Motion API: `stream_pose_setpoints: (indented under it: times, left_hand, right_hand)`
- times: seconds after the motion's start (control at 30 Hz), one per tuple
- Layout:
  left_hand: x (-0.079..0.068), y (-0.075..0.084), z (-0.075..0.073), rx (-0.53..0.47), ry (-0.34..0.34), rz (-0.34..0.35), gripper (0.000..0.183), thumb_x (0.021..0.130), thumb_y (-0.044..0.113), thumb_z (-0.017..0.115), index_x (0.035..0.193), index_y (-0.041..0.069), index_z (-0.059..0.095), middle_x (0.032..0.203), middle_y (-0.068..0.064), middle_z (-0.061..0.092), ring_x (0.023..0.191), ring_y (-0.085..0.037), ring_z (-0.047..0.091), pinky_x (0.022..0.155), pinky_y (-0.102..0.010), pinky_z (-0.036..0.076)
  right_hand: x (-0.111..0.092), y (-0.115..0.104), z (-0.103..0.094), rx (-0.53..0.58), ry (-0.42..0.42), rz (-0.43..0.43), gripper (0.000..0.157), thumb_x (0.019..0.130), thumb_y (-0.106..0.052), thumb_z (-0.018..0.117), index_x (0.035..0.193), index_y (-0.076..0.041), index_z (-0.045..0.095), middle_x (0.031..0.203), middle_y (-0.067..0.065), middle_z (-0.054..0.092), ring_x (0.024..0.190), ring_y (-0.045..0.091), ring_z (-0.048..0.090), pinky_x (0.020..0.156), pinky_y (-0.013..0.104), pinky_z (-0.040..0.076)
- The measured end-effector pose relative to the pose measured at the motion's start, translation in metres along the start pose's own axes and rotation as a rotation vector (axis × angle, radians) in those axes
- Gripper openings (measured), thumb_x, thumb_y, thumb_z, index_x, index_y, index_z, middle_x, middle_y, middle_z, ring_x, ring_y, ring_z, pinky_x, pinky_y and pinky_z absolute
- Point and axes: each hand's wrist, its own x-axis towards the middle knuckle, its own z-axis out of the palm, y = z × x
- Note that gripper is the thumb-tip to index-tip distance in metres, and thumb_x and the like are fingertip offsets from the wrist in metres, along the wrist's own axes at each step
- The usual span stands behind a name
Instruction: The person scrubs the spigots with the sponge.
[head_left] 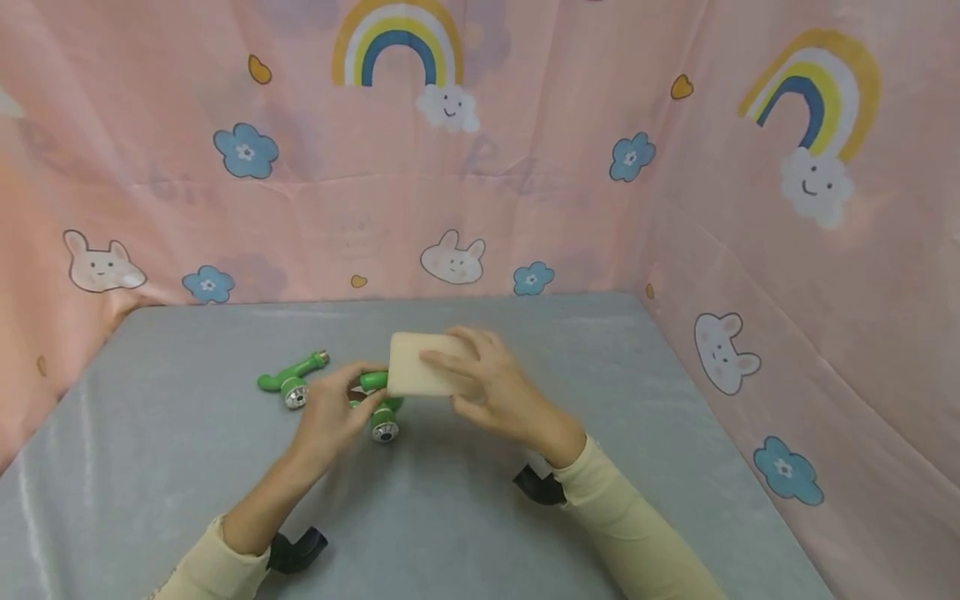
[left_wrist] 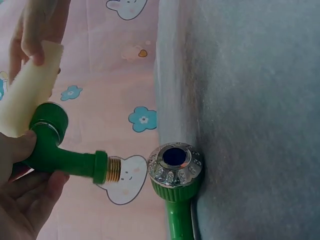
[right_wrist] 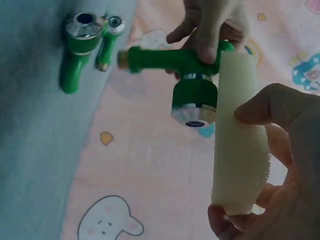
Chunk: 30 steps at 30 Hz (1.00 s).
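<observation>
My left hand (head_left: 330,417) grips a green tap (left_wrist: 75,162) with a brass threaded end and, in the right wrist view, a chrome cap facing down. In my right hand (head_left: 506,387) is a cream sponge block (head_left: 420,364), pinched between thumb and fingers. The sponge (right_wrist: 235,135) is right beside the held tap and overlaps its end in the right wrist view; whether they touch I cannot tell. Part of the tap is hidden by the left fingers and sponge.
Left of my left hand, another green tap (head_left: 288,380) with a chrome cap lies on the grey cloth-covered table (head_left: 465,517). A smaller-looking green part (right_wrist: 107,47) appears beside it in the right wrist view. Pink patterned cloth (head_left: 525,225) hangs at the back and sides.
</observation>
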Motion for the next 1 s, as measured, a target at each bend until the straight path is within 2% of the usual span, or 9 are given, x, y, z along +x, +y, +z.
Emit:
stream_pose_setpoints:
  times: [0.1, 0.3, 0.37, 0.47, 0.57, 0.63, 0.8, 0.9, 1.0]
  left_hand:
    - [0.001, 0.000, 0.000, 0.009, 0.001, 0.048, 0.024, 0.085, -0.003, 0.077, 0.108, 0.001, 0.071, 0.102, -0.015, 0.077, 0.094, -0.029, 0.076, 0.075, -0.035, 0.064]
    - [0.004, -0.001, -0.005, 0.029, -0.032, 0.056, 0.023, 0.086, -0.002, 0.076, 0.107, 0.002, 0.068, 0.098, -0.014, 0.077, 0.097, -0.031, 0.075, 0.077, -0.035, 0.064]
    - [0.004, -0.003, -0.006, 0.039, -0.041, 0.073, 0.024, 0.084, -0.003, 0.077, 0.105, 0.002, 0.067, 0.095, -0.013, 0.076, 0.094, -0.030, 0.076, 0.076, -0.033, 0.064]
    - [0.003, -0.005, -0.006, 0.072, -0.063, 0.139, 0.027, 0.081, -0.004, 0.079, 0.102, 0.004, 0.065, 0.092, -0.011, 0.076, 0.088, -0.026, 0.076, 0.074, -0.030, 0.064]
    - [0.002, -0.005, -0.004, 0.114, -0.072, 0.229, 0.031, 0.079, -0.005, 0.081, 0.103, 0.005, 0.066, 0.095, -0.011, 0.078, 0.086, -0.024, 0.076, 0.076, -0.031, 0.064]
    - [0.001, -0.005, -0.004, 0.138, -0.054, 0.277, 0.033, 0.077, -0.005, 0.082, 0.104, 0.005, 0.068, 0.096, -0.010, 0.078, 0.087, -0.023, 0.077, 0.076, -0.033, 0.064]
    - [0.002, -0.006, -0.005, 0.155, -0.008, 0.354, 0.033, 0.075, -0.004, 0.083, 0.104, 0.005, 0.069, 0.094, -0.008, 0.079, 0.084, -0.020, 0.076, 0.073, -0.034, 0.063]
    - [0.002, -0.007, -0.006, 0.133, -0.022, 0.376, 0.035, 0.076, -0.006, 0.082, 0.106, 0.004, 0.068, 0.094, -0.008, 0.079, 0.084, -0.020, 0.077, 0.074, -0.033, 0.063]
    - [0.002, -0.008, -0.006, 0.095, -0.042, 0.369, 0.037, 0.076, -0.009, 0.080, 0.108, 0.004, 0.066, 0.096, -0.009, 0.078, 0.086, -0.021, 0.077, 0.077, -0.030, 0.063]
  right_hand:
    - [0.001, 0.000, 0.002, -0.052, -0.024, 0.029, 0.061, 0.082, -0.005, 0.071, 0.140, -0.023, 0.063, 0.144, 0.017, 0.051, 0.129, 0.039, 0.047, 0.100, 0.054, 0.049]
    - [-0.003, 0.012, -0.012, -0.092, -0.058, 0.133, 0.061, 0.081, -0.006, 0.070, 0.139, -0.022, 0.063, 0.143, 0.019, 0.051, 0.131, 0.039, 0.048, 0.105, 0.056, 0.046]
    - [-0.004, 0.015, -0.016, -0.070, -0.037, 0.149, 0.061, 0.081, -0.006, 0.070, 0.139, -0.022, 0.063, 0.143, 0.018, 0.051, 0.127, 0.038, 0.049, 0.101, 0.055, 0.047]
    - [-0.004, 0.014, -0.017, -0.009, -0.036, 0.105, 0.060, 0.082, -0.007, 0.070, 0.140, -0.022, 0.062, 0.144, 0.017, 0.051, 0.125, 0.037, 0.050, 0.099, 0.052, 0.046]
    - [-0.002, 0.009, -0.011, 0.063, -0.101, 0.051, 0.060, 0.086, -0.010, 0.069, 0.143, -0.023, 0.059, 0.147, 0.016, 0.049, 0.129, 0.036, 0.048, 0.099, 0.051, 0.047]
    - [-0.001, 0.007, -0.007, 0.103, -0.149, 0.048, 0.060, 0.088, -0.010, 0.068, 0.145, -0.023, 0.057, 0.150, 0.018, 0.047, 0.132, 0.037, 0.046, 0.100, 0.051, 0.047]
    - [-0.003, 0.012, -0.007, 0.148, -0.211, 0.128, 0.061, 0.089, -0.008, 0.067, 0.147, -0.022, 0.055, 0.153, 0.021, 0.043, 0.138, 0.040, 0.042, 0.103, 0.054, 0.046]
    - [-0.006, 0.019, -0.015, 0.188, -0.251, 0.171, 0.059, 0.090, -0.007, 0.064, 0.146, -0.020, 0.056, 0.153, 0.023, 0.041, 0.139, 0.041, 0.040, 0.105, 0.054, 0.044]
    - [-0.010, 0.024, -0.023, 0.221, -0.255, 0.202, 0.057, 0.090, -0.007, 0.061, 0.146, -0.019, 0.056, 0.151, 0.023, 0.041, 0.136, 0.039, 0.041, 0.102, 0.051, 0.044]
